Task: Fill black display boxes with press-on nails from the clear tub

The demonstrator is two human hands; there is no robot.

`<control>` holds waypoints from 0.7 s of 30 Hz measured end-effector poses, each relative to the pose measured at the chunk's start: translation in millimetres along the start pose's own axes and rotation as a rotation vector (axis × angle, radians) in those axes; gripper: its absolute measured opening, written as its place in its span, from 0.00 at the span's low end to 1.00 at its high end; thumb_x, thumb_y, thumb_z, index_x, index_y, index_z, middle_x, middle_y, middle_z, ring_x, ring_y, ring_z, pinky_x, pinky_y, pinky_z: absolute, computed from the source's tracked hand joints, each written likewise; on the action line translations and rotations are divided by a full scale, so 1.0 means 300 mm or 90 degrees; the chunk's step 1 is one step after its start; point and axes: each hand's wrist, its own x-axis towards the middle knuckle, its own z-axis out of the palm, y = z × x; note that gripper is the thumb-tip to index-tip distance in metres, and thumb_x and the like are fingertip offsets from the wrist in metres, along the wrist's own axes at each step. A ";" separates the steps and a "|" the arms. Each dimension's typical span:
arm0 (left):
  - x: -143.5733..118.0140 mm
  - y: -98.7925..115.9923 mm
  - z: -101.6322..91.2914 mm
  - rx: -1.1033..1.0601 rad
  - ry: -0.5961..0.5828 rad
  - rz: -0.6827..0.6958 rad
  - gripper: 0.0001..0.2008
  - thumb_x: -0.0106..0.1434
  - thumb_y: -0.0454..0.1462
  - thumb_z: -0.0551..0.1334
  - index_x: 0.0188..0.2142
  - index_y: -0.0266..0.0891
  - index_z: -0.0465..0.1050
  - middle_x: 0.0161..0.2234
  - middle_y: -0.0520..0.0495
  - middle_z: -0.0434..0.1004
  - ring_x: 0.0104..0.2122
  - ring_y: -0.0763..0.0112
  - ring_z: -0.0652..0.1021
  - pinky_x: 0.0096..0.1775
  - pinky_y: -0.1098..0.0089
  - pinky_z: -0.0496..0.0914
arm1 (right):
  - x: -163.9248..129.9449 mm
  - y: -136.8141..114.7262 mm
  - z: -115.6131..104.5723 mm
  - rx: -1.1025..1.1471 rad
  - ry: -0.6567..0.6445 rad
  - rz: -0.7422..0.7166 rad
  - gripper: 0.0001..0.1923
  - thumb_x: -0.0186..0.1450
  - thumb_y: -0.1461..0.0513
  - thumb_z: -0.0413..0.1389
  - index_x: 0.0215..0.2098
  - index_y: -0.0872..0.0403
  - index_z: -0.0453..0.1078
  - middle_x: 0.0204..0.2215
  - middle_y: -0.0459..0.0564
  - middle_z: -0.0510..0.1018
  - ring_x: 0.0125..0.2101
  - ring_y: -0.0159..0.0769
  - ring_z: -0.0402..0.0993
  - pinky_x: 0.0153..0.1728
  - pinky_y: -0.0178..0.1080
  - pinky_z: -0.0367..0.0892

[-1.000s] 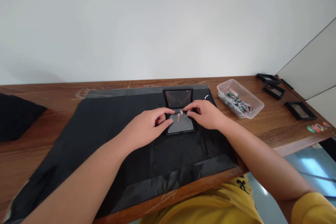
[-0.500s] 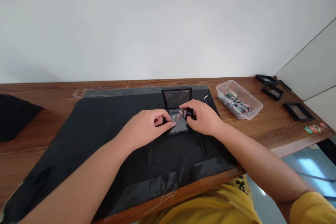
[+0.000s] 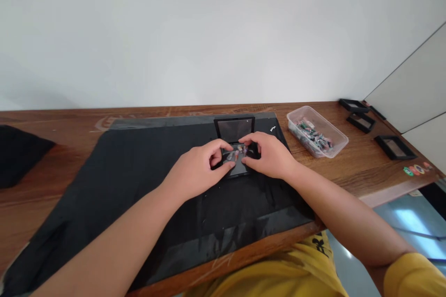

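Observation:
A small black hinged display case [image 3: 239, 174] lies unfolded on the black mat, its clear-windowed lid [image 3: 235, 130] standing up behind. Several small pinkish and grey pieces [image 3: 237, 154] rest on its lower window; their exact kind is too small to tell. My left hand [image 3: 200, 164] is at the case's left side, thumb and index finger apart, tips by the pieces. From the right, my right hand [image 3: 268, 155] reaches over the case, its thumb and index finger also spread around the pieces. The other fingers of both hands are curled and partly hidden.
The black mat [image 3: 132, 185] covers part of the wooden table [image 3: 348, 171]. To the right stands a clear plastic tub [image 3: 336, 141] of small wrapped pieces. Black frames [image 3: 395, 147] lie farther right beside round stickers [image 3: 419, 169]. Black cloth [image 3: 21, 153] is at left.
My left hand has moved slightly up and right, and its index finger has lifted away from the thumb. My right thumb has shifted left, closer to the pieces.

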 end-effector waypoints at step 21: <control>0.020 -0.040 0.003 -0.045 -0.026 0.006 0.22 0.67 0.50 0.61 0.48 0.51 0.94 0.32 0.48 0.90 0.25 0.64 0.76 0.30 0.64 0.66 | 0.008 0.008 -0.050 0.017 -0.042 0.031 0.23 0.64 0.71 0.67 0.55 0.51 0.84 0.49 0.51 0.92 0.29 0.32 0.76 0.37 0.39 0.70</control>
